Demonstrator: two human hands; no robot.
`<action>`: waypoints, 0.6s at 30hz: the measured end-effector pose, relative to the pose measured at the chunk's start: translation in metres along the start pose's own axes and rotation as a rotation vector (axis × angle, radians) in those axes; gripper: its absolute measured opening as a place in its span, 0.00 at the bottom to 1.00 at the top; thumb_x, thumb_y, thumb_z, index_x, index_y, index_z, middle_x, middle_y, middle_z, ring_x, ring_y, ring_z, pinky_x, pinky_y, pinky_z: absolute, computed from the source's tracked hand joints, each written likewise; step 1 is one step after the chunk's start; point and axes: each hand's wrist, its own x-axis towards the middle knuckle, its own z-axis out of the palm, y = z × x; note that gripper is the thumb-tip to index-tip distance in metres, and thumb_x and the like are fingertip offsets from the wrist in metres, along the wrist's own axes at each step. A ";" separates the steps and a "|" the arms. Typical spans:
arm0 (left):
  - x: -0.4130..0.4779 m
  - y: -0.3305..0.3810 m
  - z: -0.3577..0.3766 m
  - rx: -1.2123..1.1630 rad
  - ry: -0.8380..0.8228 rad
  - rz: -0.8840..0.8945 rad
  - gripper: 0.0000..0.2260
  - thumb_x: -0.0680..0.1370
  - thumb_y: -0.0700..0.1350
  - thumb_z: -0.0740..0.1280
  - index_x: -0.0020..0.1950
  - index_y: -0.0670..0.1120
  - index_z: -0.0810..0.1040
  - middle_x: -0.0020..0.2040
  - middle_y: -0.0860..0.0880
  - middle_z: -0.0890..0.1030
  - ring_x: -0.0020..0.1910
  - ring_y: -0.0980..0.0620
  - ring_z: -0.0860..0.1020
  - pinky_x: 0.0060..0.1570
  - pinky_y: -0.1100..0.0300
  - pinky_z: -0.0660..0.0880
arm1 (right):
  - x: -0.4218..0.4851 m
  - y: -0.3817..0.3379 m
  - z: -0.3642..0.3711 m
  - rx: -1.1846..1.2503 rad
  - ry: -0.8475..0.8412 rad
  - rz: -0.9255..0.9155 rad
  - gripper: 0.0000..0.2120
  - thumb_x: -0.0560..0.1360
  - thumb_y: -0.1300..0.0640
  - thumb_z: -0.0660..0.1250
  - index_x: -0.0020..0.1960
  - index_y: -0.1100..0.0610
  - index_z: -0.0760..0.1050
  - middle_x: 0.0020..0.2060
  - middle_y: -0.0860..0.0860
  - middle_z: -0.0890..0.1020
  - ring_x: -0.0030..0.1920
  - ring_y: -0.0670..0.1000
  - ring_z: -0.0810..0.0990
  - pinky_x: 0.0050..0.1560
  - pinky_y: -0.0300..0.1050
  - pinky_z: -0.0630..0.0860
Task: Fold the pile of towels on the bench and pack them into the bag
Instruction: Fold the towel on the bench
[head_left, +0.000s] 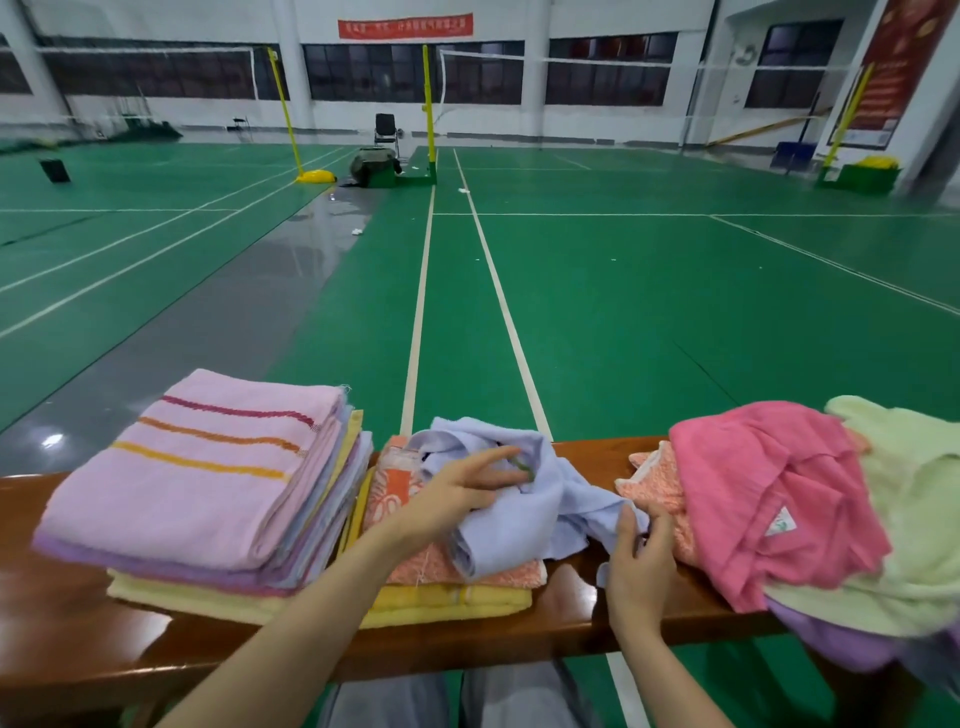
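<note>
White label (779, 521) (unreadable) on pink towel (737, 483)

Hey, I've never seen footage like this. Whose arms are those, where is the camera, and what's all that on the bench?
No machine here: one camera on a person's head looks forward and down, so both arms are theirs. A wooden bench stands before them in a sports hall. At its left lies a folded stack, a pink striped towel on top; at its right, an unfolded pile. In the middle, the left hand rests on a light blue towel and the right hand pinches its edge.
</note>
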 end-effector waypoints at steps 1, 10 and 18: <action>0.001 -0.005 0.000 -0.075 0.158 0.033 0.23 0.76 0.28 0.57 0.64 0.49 0.73 0.60 0.53 0.78 0.61 0.57 0.75 0.60 0.57 0.74 | 0.001 0.002 0.000 -0.007 -0.013 -0.004 0.04 0.79 0.56 0.60 0.49 0.57 0.70 0.40 0.51 0.76 0.40 0.52 0.74 0.36 0.37 0.68; -0.006 -0.034 -0.001 -0.235 0.714 0.061 0.09 0.73 0.39 0.70 0.53 0.42 0.78 0.48 0.48 0.80 0.49 0.50 0.78 0.47 0.62 0.77 | 0.000 0.004 -0.005 0.001 -0.165 -0.030 0.09 0.76 0.56 0.65 0.55 0.57 0.76 0.48 0.49 0.78 0.49 0.48 0.75 0.43 0.34 0.68; -0.012 -0.032 0.000 -0.051 0.384 0.073 0.21 0.61 0.58 0.73 0.48 0.49 0.77 0.45 0.51 0.78 0.44 0.58 0.76 0.43 0.66 0.74 | 0.013 0.012 -0.005 0.025 -0.176 0.041 0.10 0.78 0.61 0.62 0.55 0.63 0.78 0.48 0.53 0.80 0.50 0.52 0.76 0.45 0.40 0.68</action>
